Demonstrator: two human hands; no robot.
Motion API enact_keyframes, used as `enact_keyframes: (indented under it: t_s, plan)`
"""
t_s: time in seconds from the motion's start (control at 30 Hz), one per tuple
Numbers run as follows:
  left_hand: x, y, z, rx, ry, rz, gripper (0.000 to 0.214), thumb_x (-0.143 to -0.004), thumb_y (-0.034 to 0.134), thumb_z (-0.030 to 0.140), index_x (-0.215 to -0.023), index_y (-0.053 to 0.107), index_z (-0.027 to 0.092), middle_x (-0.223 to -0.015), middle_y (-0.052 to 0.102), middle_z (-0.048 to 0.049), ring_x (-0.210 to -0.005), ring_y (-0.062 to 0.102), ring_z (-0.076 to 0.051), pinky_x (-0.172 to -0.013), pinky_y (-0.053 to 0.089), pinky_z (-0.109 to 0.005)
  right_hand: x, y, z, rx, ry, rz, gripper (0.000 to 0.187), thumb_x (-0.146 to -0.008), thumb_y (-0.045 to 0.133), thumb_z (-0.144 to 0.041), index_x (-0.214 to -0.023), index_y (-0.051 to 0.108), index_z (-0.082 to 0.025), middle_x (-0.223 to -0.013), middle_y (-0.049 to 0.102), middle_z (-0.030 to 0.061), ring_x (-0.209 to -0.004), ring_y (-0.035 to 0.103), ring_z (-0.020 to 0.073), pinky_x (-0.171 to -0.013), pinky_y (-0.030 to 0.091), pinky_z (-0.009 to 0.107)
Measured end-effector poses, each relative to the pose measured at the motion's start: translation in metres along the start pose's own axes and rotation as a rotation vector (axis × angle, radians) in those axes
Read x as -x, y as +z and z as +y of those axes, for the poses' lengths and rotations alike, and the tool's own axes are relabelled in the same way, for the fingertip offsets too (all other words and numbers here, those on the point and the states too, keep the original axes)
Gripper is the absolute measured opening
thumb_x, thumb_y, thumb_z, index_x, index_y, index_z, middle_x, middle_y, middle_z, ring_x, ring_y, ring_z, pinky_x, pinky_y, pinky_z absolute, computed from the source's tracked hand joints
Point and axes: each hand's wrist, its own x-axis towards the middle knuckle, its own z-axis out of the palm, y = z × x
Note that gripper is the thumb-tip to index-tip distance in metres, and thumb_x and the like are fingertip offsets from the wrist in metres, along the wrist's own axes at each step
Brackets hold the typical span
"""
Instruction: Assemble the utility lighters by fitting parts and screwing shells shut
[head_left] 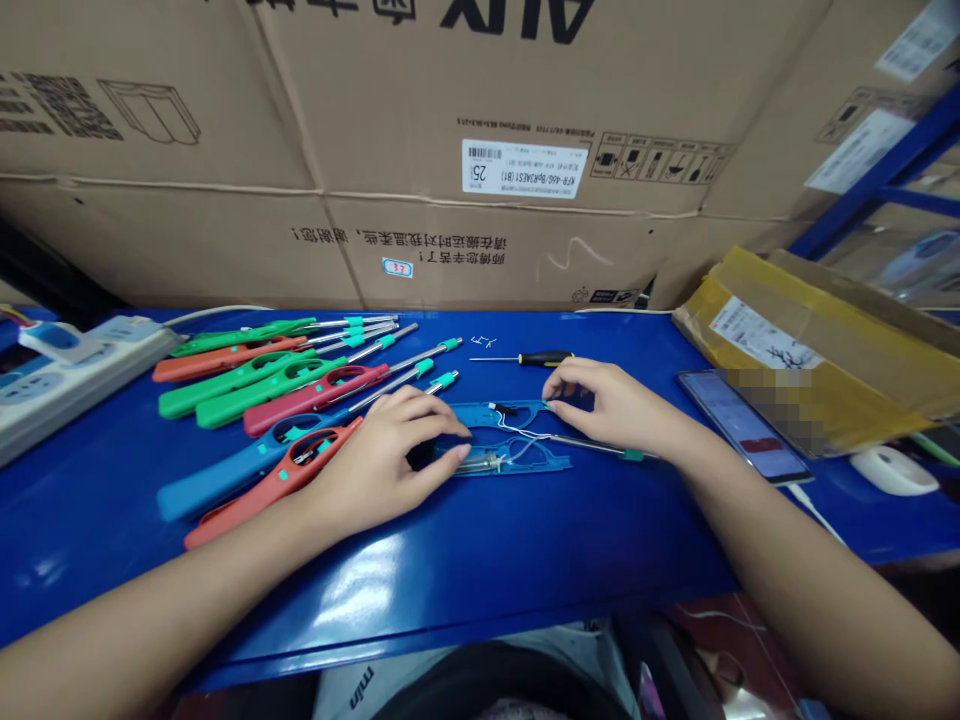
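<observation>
Two halves of an opened blue lighter casing lie side by side on the blue table. The nearer half (536,462) holds a clear tube part; white wires and a small black part (504,409) lie across the farther half (480,413). My left hand (397,450) is curled over the left ends of the halves, thumb on the nearer one and index finger by the farther one. My right hand (600,400) pinches the right end of the farther half between thumb and fingers. A metal lighter rod (592,444) with a green tip lies below my right hand.
Several long-necked lighters (247,390) in green, red, orange and blue lie at left. Beyond my hands are a screwdriver (536,358) and small screws (484,341). A power strip (67,370), phone (742,425), yellow parcel (810,340) and white mouse (892,470) flank the work area.
</observation>
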Motion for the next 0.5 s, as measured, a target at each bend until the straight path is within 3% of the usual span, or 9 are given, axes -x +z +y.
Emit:
enact_keyframes:
  t_s: [0.17,0.37,0.5]
  plan:
    - [-0.003,-0.002,-0.012,-0.155,-0.001,-0.043,0.023,-0.101,0.053,0.030,-0.110,0.072,0.023,-0.114,0.072,-0.0037,-0.111,0.060,-0.024,-0.100,0.043,-0.046,0.003,-0.012,0.000,0.020,0.055,-0.064,0.008,-0.085,0.058,-0.015,-0.088,0.063,-0.020,-0.085,0.066,0.0025,-0.075,0.058,0.0165,-0.070,0.046,0.030]
    - [-0.003,0.000,-0.007,-0.195,0.022,-0.094,0.029,-0.104,0.047,0.033,-0.121,0.069,0.024,-0.123,0.069,-0.0050,-0.118,0.058,-0.025,-0.103,0.041,-0.047,-0.001,0.003,-0.007,-0.016,-0.176,0.036,0.007,-0.093,0.062,-0.026,-0.093,0.066,-0.020,-0.098,0.067,0.0050,-0.100,0.059,0.0201,-0.092,0.044,0.036]
    - [-0.001,-0.001,-0.002,-0.152,0.032,-0.070,0.026,-0.098,0.059,0.042,-0.114,0.069,0.024,-0.116,0.068,-0.0049,-0.110,0.059,-0.025,-0.099,0.043,-0.045,0.001,0.006,-0.012,0.045,-0.136,-0.071,0.017,-0.091,0.067,-0.038,-0.087,0.065,-0.021,-0.096,0.066,0.0040,-0.094,0.059,0.0211,-0.091,0.042,0.039]
